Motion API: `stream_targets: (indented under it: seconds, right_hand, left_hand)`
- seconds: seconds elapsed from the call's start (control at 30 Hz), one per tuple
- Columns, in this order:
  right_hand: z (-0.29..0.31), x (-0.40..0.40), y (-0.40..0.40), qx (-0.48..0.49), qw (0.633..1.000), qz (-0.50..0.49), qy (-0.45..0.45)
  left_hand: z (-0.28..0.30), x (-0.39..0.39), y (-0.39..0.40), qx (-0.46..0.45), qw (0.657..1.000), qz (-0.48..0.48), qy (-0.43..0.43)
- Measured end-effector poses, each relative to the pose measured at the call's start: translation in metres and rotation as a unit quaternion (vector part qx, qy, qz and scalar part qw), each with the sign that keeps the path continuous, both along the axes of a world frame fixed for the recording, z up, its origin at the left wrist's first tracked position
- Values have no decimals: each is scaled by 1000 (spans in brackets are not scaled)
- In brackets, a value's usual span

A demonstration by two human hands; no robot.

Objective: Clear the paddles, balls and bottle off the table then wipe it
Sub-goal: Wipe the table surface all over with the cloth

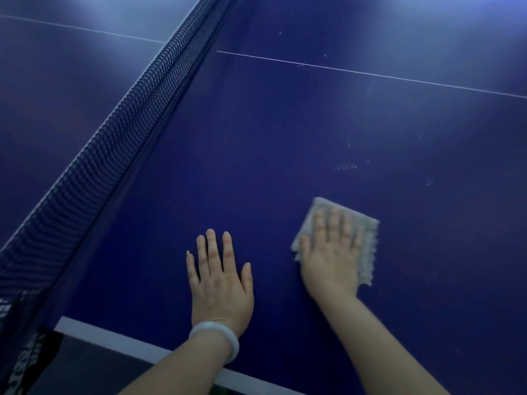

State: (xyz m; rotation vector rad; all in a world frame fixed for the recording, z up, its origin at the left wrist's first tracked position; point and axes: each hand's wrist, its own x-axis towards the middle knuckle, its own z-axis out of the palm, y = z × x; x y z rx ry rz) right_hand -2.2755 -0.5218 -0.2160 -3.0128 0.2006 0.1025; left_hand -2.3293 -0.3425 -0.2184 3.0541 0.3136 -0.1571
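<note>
— What is lying closest?
— The person's left hand (221, 283), wearing a pale bangle (216, 336) at the wrist, is resting flat on the blue table (256, 155), fingers straight and holding nothing.
— And the right hand (332, 258)?
— It is pressing flat-fingered on a grey cloth (368, 240), just right of the left hand.
— What else?
— The net (114, 143) is running off to the left hand's left; white specks (346, 166) are lying beyond the cloth.
</note>
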Motion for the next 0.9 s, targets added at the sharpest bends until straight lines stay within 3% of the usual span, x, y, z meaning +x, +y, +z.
stream_targets:
  seconds: [0.07,0.13,0.2,0.3,0.4,0.47,0.53,0.6,0.63,0.7,0.8,0.83,0.9]
  right_hand:
    - [-1,-3,21,8,989,151,1]
    - [3,18,6,4,975,222,3]
    - [4,43,-34,-7,989,144,16]
    - [9,49,-96,1,994,-98,57]
    - [9,24,-80,2,981,-185,54]
    - [6,0,-35,1,993,-117,30]
    - [2,-31,8,9,999,40,-2]
    - [1,-53,15,18,984,178,-4]
    - [1,-55,2,18,981,193,-4]
    - [-1,-52,-40,2,995,98,6]
    - [6,-49,-83,-2,987,-154,46]
    - [8,-52,-77,4,981,-187,50]
    - [6,-66,-39,14,988,-153,31]
  left_hand:
    - [-1,0,0,0,1000,-1,1]
    - [-2,0,-1,6,1000,-2,2]
    - [-3,0,0,9,1000,-1,3]
    - [-4,0,-1,10,1000,4,0]
    - [-4,0,-1,5,1000,7,-1]
    - [-2,-1,-1,7,1000,1,0]
    - [-1,-1,-1,1,1000,-1,-2]
    - [0,-1,-1,-3,1000,-1,-2]
    - [0,-1,-1,-3,1000,0,0]
    - [1,-2,-1,-1,1000,2,5]
    - [2,-2,0,-4,1000,2,1]
    - [2,-2,0,-7,1000,2,0]
    - [2,-2,0,-10,1000,3,-5]
